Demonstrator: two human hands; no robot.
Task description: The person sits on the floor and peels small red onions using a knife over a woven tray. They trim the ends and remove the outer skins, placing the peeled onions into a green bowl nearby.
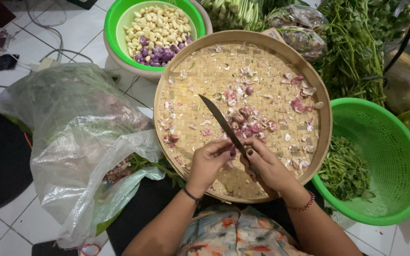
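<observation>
Home kitchen floor: white tiles (pixel 5 227), woven tray (pixel 186 85) of peelings, green baskets (pixel 404 156) with greens, garlic.

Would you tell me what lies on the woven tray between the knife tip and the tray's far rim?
In the head view, between the knife tip and the far rim of the woven tray lie only scattered peel scraps on bare weave.

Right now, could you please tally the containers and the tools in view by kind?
Green plastic baskets: 2, one at top with peeled garlic and shallots, one at right with greens
Round woven tray: 1
Knife: 1, in the right hand, by the left hand
Large clear plastic bag: 1
Total: 5
</observation>
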